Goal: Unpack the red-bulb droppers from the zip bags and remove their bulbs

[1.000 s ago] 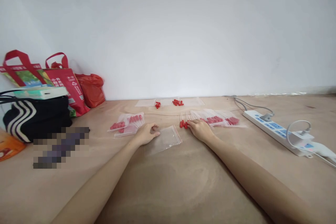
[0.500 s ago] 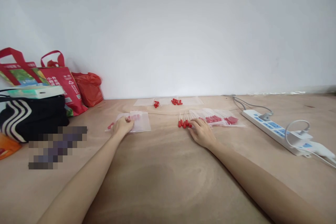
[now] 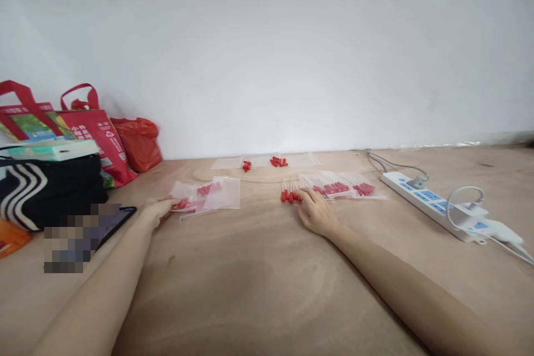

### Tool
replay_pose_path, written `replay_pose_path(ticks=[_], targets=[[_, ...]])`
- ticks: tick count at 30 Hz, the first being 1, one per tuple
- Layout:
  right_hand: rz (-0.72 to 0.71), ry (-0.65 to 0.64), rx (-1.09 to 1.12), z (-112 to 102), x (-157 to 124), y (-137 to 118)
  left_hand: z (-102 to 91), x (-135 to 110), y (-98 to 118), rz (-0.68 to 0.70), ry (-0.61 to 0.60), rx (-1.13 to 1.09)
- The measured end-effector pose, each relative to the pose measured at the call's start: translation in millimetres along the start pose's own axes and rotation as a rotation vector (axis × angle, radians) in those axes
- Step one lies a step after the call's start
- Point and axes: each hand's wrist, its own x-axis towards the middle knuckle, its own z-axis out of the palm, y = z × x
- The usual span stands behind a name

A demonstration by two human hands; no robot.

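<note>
My left hand (image 3: 156, 209) pinches the left edge of a clear plastic bag (image 3: 189, 208) with red pieces in it. That bag overlaps a second clear bag (image 3: 227, 194), and red pieces show through the plastic. My right hand (image 3: 317, 214) rests on the table, its curved fingertips against the right end of a short row of red-tipped sticks (image 3: 287, 196). Its thumb stands apart from the fingers. Just beyond this hand lie filled clear bags (image 3: 337, 187) holding more red-tipped pieces.
Along the wall lie flat clear bags (image 3: 302, 159) and two small piles of red pieces (image 3: 278, 162). A white power strip (image 3: 425, 200) with cables stands at right. At left are shopping bags (image 3: 98, 136), a black striped cloth item (image 3: 58, 189) and a partly blurred dark flat object (image 3: 119, 219).
My left hand has moved left, from the top of the bags to the left bag's outer edge. The red pieces there now show more. My right hand stays by the red-tipped sticks.
</note>
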Motion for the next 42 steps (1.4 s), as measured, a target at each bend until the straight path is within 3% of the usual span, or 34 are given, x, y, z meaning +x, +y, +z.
replay_pose_path(ticks=[3,5,7,9,13,16,20,25,28,31,32,37,42], targets=[[-0.011,0.028,0.034,-1.5,-3.4,-2.3,-11.5,-13.1,7.8,-0.093,0.129,-0.021],[-0.028,0.030,0.087,-3.0,-6.0,-6.3,-17.6,-25.3,16.1,-0.043,0.111,-0.085],[-0.042,0.020,0.166,-5.4,-8.1,-13.1,-17.3,-42.0,28.3,0.045,-0.061,-0.201],[-0.035,0.008,0.264,-8.6,-9.4,-22.3,-8.1,-63.6,44.7,0.133,-0.408,-0.394],[0.114,-0.049,0.508,-13.6,-9.3,-39.4,31.7,-111.2,83.1,0.185,-0.882,-0.482],[0.294,-0.184,0.739,-12.1,-8.1,-43.2,63.4,-134.6,104.1,0.200,-1.064,-0.489],[0.451,-0.336,1.003,-6.0,-6.0,-40.3,84.7,-138.3,108.8,0.158,-1.080,-0.651],[0.835,-0.256,1.147,-4.6,-3.2,-49.2,84.3,-123.0,90.6,0.052,-1.049,-0.675],[0.984,-0.420,1.303,-10.6,-2.9,-59.6,85.4,-117.5,83.7,0.046,-0.969,-0.665],[0.861,-0.757,1.407,-17.4,-1.1,-61.5,89.2,-114.9,83.8,0.100,-0.934,-0.647],[0.810,-0.789,1.391,-18.1,0.4,-59.2,90.6,-114.1,84.8,0.119,-0.938,-0.637],[0.755,-0.486,1.107,-5.9,11.7,-39.0,99.3,-110.8,92.0,0.242,-0.975,-0.544],[0.652,-0.495,0.991,11.0,13.1,-31.9,107.2,-112.9,101.2,0.391,-0.928,-0.471]])
